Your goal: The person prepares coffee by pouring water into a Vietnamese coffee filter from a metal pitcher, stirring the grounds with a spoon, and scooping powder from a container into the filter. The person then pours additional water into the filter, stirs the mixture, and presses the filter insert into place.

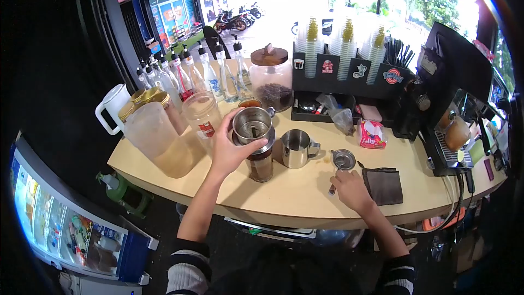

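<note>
- Head view: the left hand [229, 148] curls its fingers partway around a metal cup [253, 122], held over a glass [261, 168] of brown liquid.
- The right hand [352, 187] pinches a strainer [344, 159] by its handle.
- A metal pitcher [295, 150] stands between them on the desk [297, 196], a dark cloth [383, 187] to the right.

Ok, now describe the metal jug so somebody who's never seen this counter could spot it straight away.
Find the pale counter, then the big wood-lidded jar at its far side. Nearer the person, between the left hand and the small strainer, is the metal jug. Unlike the metal cup in that hand, it stands directly on the counter, with neither hand touching it.
</note>
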### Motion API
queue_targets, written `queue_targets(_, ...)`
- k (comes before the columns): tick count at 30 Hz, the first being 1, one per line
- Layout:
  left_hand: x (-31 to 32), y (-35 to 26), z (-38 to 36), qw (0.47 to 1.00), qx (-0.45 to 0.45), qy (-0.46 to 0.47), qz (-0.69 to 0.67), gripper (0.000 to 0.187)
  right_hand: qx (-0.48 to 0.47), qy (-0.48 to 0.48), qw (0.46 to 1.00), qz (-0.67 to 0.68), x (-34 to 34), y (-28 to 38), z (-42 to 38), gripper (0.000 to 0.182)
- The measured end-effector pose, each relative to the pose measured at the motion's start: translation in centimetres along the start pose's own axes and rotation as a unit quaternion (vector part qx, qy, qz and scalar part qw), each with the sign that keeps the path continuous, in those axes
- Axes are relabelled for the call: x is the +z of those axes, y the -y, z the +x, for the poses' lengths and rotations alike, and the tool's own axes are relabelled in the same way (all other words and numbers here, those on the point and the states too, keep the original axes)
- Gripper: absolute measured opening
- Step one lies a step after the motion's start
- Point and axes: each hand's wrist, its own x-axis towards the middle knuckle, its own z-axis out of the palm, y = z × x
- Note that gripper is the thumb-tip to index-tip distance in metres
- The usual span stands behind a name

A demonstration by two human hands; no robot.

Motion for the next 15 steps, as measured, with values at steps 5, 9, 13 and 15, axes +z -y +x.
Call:
queue_targets(5, -0.3, 0.3, 0.0, 1.0, 0.01, 0.009, 0.023, 0.079, 0.05, 0.025, 0.993, 0.103, -1.2, -0.1, 1.7, 0.02)
queue_targets(9, -0.4, 0.7, -0.4, 0.999, 0.015, 0.023, 0.017, 0.08, 0.14, -0.132, 0.917, 0.35, -1.0, 0.3, 5.1, 0.021)
queue_targets(13, -0.6, 0.7, -0.7, 0.998, 0.046, 0.039, 0.013, 0.08, 0.19, -0.159, 0.861, 0.444, 2.8, 0.3, 7.8, 0.022)
queue_targets(15, -0.8, 1.3, -0.7, 0.997, 0.059, 0.041, 0.023, 0.079, 0.252, -0.122, 0.772, 0.571, 4.4, 0.1, 8.8, 0.023)
